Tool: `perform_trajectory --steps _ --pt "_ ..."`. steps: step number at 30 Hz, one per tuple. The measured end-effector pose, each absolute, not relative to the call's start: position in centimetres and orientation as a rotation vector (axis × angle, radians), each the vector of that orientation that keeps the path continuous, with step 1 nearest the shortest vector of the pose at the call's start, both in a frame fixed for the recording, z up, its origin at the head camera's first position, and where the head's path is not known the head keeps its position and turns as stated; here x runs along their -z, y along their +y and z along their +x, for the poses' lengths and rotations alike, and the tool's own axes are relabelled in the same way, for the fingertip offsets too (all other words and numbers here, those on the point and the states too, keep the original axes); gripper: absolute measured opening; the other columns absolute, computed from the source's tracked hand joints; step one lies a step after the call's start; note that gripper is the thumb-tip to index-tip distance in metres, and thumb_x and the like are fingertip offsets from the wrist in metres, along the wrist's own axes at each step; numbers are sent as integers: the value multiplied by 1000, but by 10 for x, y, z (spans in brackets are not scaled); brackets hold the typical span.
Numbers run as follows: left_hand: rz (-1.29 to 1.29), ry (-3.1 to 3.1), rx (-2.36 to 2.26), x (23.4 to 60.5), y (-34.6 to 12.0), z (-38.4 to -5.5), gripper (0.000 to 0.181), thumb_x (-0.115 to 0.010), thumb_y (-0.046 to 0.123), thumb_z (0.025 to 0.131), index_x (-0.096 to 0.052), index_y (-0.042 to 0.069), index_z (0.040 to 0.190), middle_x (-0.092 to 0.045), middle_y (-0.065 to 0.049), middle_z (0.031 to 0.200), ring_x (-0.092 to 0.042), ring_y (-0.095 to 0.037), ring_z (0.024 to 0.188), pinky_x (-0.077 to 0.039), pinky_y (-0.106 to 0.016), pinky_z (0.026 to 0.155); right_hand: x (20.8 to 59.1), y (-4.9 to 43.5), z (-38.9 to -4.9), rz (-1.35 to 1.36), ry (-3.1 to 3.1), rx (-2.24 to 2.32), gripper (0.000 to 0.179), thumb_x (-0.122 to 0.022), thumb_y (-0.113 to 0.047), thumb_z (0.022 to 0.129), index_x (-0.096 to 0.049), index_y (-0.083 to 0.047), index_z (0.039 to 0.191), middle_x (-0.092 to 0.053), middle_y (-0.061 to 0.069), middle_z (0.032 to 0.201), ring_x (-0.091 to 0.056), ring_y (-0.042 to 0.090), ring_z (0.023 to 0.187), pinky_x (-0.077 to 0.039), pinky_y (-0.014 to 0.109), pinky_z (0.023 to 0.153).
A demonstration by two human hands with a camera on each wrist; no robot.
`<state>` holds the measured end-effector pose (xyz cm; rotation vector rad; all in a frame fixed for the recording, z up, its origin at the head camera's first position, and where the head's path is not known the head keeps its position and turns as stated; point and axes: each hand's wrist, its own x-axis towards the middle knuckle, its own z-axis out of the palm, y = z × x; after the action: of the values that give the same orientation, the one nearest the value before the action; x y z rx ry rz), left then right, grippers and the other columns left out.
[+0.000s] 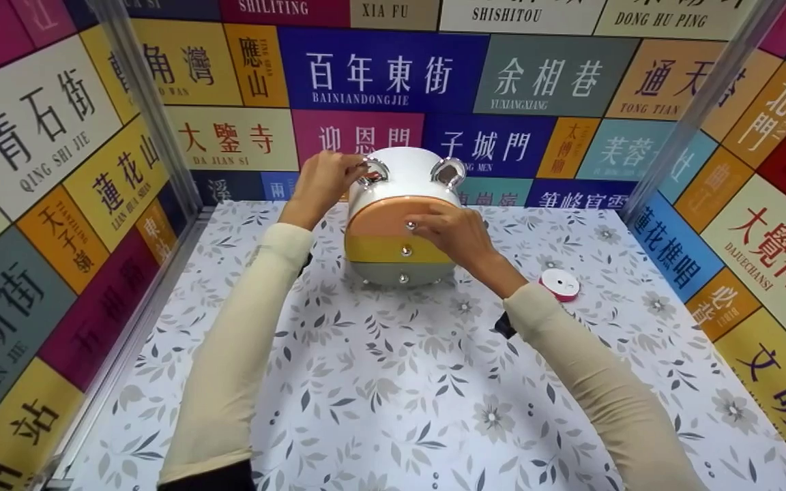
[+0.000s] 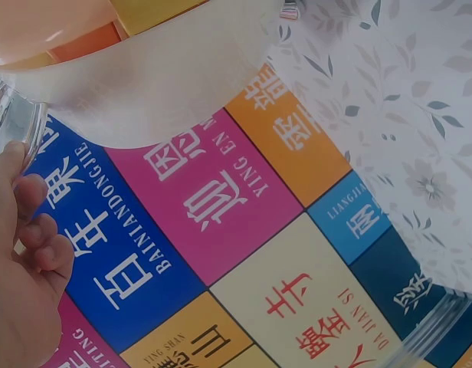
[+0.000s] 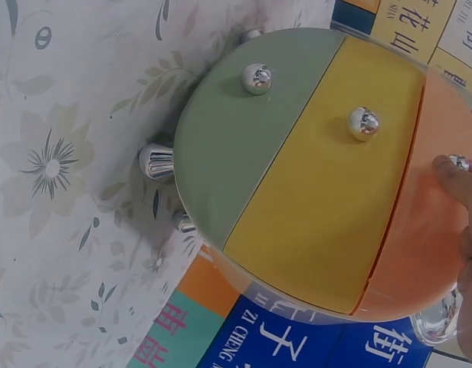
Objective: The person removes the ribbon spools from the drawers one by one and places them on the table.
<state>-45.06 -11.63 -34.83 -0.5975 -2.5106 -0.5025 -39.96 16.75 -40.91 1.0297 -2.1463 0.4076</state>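
A small rounded drawer box (image 1: 412, 164) stands on silver feet, white on top with two silver ear-shaped loops. Its front stacks an orange drawer (image 1: 376, 219), a yellow drawer (image 1: 372, 249) and a grey-green drawer (image 1: 372, 271), each with a round silver knob. My left hand (image 1: 327, 183) grips the left ear loop (image 1: 379, 169) between thumb and fingers; the left wrist view shows this loop (image 2: 18, 126) too. With thumb and fingers, my right hand (image 1: 460, 235) pinches the orange drawer's knob (image 1: 411, 224). A thin red-orange line separates the orange and yellow drawers in the right wrist view.
A flat white and pink-red spool (image 1: 559, 284) lies on the table right of the box. The table (image 1: 393, 395) has a leaf-and-flower cover. Walls of coloured street-name panels (image 1: 386, 68) enclose the back and both sides, with metal posts (image 1: 154, 116) at the corners.
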Motion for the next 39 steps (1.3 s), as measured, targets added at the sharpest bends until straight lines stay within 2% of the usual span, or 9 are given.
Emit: perform_trajectory --steps 6,10,15,20,28,31,39 --pt "-588 -2525 505 346 -115 -451 22 -63 33 106 -79 18 108 -76 -5 91 -65 -21 75 -56 -36 74 409 168 -404 1020 -2150 -470 30 -84 -23 88 -80 -29 118 -78 0 104 -62 21 59 -50 33 52" --pt "-579 -2535 513 344 -114 -451 23 -63 32 106 -79 16 109 -74 -7 89 -63 -22 75 -55 -35 74 406 168 -406 1009 -2147 -498 30 -86 -22 87 -81 -29 116 -79 -1 104 -63 21 60 -50 33 53" --pt "-579 -2512 496 341 -114 -452 23 -63 32 105 -79 16 108 -75 -7 90 -63 -22 74 -55 -37 73 405 168 -406 1002 -2149 -523 31 -86 -23 88 -81 -29 118 -76 -1 86 -62 17 60 -50 32 54" --pt "-575 -2506 469 341 -115 -451 23 -63 33 106 -78 17 105 -75 -7 90 -63 -22 72 -55 -38 71 411 168 -400 1014 -2139 -516 41 -88 -25 86 -78 -27 125 -64 0 68 -54 14 57 -45 32 51" --pt "-552 -2544 496 344 -117 -449 24 -61 34 106 -77 17 107 -70 -6 83 -60 -21 71 -51 -35 68 425 170 -396 1040 -2114 -601 45 -93 -18 79 -79 -24 122 -49 -1 60 -39 9 56 -36 29 52" --pt "-554 -2543 506 346 -116 -450 24 -62 35 106 -78 18 111 -72 -6 86 -61 -20 72 -52 -33 69 431 171 -395 1048 -2098 -603 44 -93 -18 79 -80 -25 120 -45 -1 60 -37 8 56 -34 29 51" --pt "-557 -2539 491 350 -116 -450 22 -61 33 106 -76 17 106 -70 -6 84 -62 -21 73 -53 -34 70 448 172 -397 1072 -2129 -581 39 -94 -22 78 -82 -26 115 -53 -2 62 -46 9 55 -41 29 50"
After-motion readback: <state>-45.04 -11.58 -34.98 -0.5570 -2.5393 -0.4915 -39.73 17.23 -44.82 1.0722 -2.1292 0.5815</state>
